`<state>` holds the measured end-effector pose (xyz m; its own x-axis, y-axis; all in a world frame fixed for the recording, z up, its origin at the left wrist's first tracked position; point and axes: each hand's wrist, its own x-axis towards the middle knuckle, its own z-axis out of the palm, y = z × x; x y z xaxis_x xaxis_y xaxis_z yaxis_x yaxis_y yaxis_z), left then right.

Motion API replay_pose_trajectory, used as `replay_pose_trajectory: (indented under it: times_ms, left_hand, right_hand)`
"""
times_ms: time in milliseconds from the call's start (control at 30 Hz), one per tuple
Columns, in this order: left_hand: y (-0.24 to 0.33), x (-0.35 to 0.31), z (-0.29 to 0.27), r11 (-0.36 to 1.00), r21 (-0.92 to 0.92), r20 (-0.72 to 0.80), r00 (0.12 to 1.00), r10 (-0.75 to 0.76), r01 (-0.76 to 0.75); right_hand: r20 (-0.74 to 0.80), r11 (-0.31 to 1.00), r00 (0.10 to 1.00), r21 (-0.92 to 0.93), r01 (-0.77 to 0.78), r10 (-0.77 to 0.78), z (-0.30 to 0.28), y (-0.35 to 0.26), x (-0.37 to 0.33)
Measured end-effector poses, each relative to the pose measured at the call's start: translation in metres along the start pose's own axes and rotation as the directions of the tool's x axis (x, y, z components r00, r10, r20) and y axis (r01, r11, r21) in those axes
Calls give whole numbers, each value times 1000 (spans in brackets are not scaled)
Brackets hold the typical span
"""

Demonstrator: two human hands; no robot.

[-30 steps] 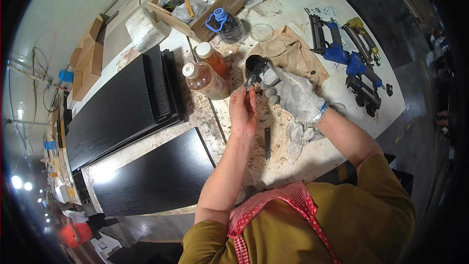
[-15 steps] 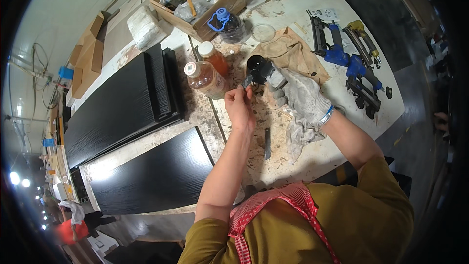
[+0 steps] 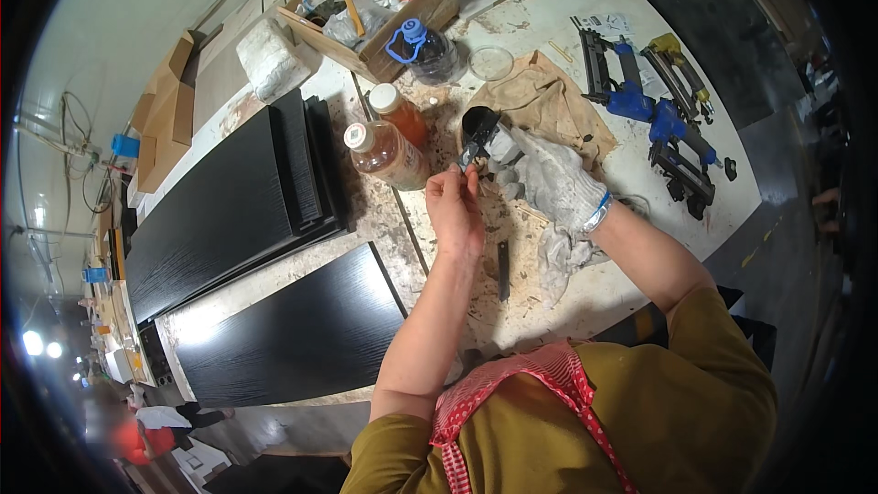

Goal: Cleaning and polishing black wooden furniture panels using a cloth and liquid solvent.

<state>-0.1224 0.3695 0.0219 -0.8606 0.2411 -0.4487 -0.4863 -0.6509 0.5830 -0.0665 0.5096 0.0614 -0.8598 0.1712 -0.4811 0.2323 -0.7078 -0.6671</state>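
Note:
My bare left hand [image 3: 455, 206] pinches a small flat dark strip [image 3: 469, 157] with a shiny, smeared end. Beside it, my right hand [image 3: 562, 185], in a soiled white knit glove, is closed on a flat grey-ended piece [image 3: 503, 144]; its exact kind is unclear. Both held pieces meet, or nearly meet, at the near side of a small black cup [image 3: 478, 119] with a dark inside. A crumpled whitish rag [image 3: 558, 265] hangs below the glove onto the stained table. Nearer me lies a narrow dark strip [image 3: 503, 271].
Black wood-grain panels [image 3: 219, 210] are stacked at left, with one single panel [image 3: 297, 329] nearer. Two bottles [image 3: 389, 157] and a blue-capped jug [image 3: 434, 55] stand behind my left hand. A brown cloth [image 3: 549, 96] lies beyond the cup; nail guns [image 3: 631, 102] lie at right.
My right hand has shifted slightly left and nearer me, bringing the grey-ended piece toward the strip. My left hand has moved a little to the right and nearer me, still pinching the strip.

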Motion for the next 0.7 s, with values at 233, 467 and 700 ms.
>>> replay_pose_trajectory:
  times_ms: [233,467,700]
  left_hand:
    - [-4,15,-12,977,147,29,988,153,-156]
    - [0,9,0,885,341,106,948,299,-318]
    - [15,18,9,498,621,433,795,426,-605]
  right_hand:
    - [-1,998,998,36,-56,56,7,-7,-14]
    - [90,997,995,45,-57,52,-14,-16,-17]
    - [214,956,949,-133,263,-231,-11,-24,-11]
